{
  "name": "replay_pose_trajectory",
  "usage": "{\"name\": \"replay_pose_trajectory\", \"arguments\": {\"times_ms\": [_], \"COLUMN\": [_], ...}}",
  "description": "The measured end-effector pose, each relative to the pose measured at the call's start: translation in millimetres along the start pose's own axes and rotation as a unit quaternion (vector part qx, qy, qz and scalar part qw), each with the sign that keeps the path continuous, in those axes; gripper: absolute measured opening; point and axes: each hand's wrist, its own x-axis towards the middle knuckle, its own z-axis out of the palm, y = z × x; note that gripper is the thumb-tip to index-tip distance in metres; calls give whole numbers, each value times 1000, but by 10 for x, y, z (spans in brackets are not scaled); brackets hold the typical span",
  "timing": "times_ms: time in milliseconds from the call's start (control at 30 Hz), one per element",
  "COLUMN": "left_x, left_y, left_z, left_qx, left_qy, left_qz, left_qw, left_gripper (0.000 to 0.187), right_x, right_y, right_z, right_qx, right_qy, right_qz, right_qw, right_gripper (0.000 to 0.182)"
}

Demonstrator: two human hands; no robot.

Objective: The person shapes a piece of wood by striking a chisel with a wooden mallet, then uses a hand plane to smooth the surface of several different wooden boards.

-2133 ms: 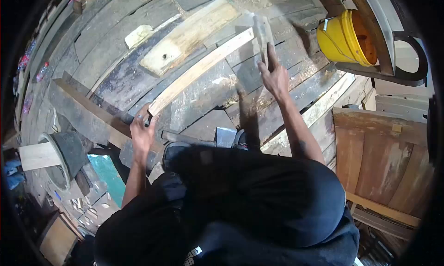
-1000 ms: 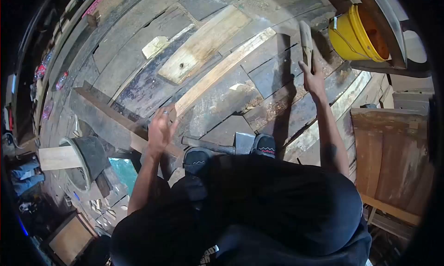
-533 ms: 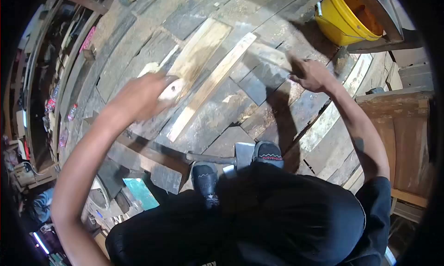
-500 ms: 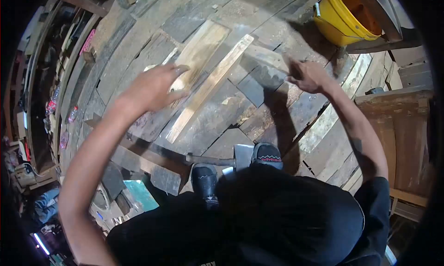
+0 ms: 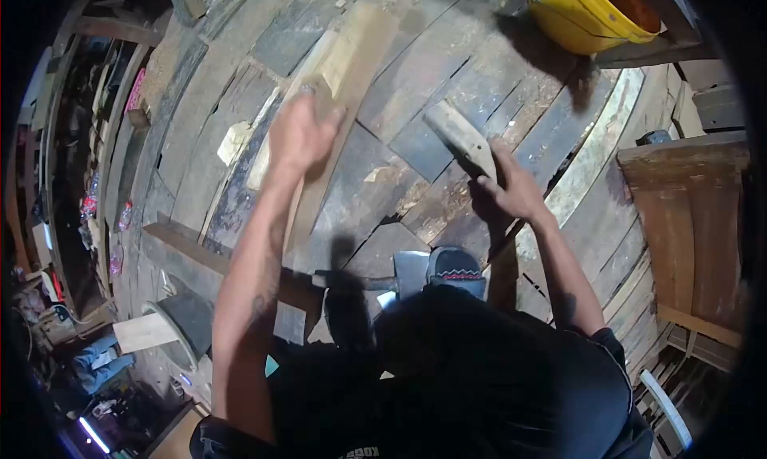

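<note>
My left hand (image 5: 302, 133) is closed round a long, narrow wooden strip (image 5: 307, 207), its fingertips blurred. A paler, wider board (image 5: 326, 55) lies alongside the strip, partly hidden by the hand. At the right, my right hand (image 5: 518, 189) grips the near end of a short, pale wooden piece (image 5: 459, 131) with a rounded end and a dark hole; its far end points up and left. An axe (image 5: 411, 269) lies on the floor by my feet, blade beside my right shoe (image 5: 455, 266).
A yellow bucket (image 5: 587, 15) stands at the upper right. Brown wooden panelling (image 5: 687, 227) rises at the right, and cluttered shelving (image 5: 76, 139) runs along the left. Wood chips lie scattered over the uneven plank floor (image 5: 351, 187). A pale wood scrap (image 5: 234, 142) lies left of the board.
My left hand, open before, has moved right and closed on the strip. The right hand has come down and taken hold of the short wooden piece, which has turned and moved nearer.
</note>
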Motion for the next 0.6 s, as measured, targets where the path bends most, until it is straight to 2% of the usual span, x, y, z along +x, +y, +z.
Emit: {"name": "replay_pose_trajectory", "arguments": {"times_ms": [33,67,100,167,200,233,267,300,333,367,433,500,567,600], "left_x": [-30,-12,14,-7,-58,-223,-299,-441,-522,-635,-777,-818,-937,-902], "left_y": [17,26,36,57,28,93,55,31,-85,-190,-503,-1087,-685,-623], "left_z": [-199,-413,-630,-995,-1178,-1374,-1433,-1480,-1519,-1619,-1697,-1596,-1501,-1328], "left_qx": [-29,-139,-249,-289,-246,-210,-293,-388,-428,-482,-516,-545,-422,-411], "left_qy": [83,117,151,235,275,261,292,315,385,385,423,389,312,259], "left_qz": [12,33,57,66,84,5,51,49,7,34,48,55,-41,-17], "left_qw": [996,983,955,926,926,942,909,865,818,787,744,741,850,874], "left_gripper": [53,56,59,64,62,56,46,42,42,39,22,29,35,50], "right_x": [-8,10,42,92,89,61,72,109,130,131,128,147,156,162], "right_y": [-16,-66,-64,-153,-190,-223,-237,-195,-122,-84,-111,-58,-140,-199], "right_z": [14,8,5,-103,-156,-195,-226,-203,-134,-91,-131,-92,-91,-70], "right_qx": [11,41,45,35,33,46,58,59,109,160,204,224,234,259], "right_qy": [20,13,26,9,14,33,52,57,87,116,132,151,153,149], "right_qz": [-10,21,3,30,24,6,-13,-16,20,56,52,72,63,61], "right_qw": [1000,999,999,999,999,998,997,997,990,979,969,960,958,952], "right_gripper": [81,79,78,77,77,77,76,76,75,73,73,74,73,73]}}
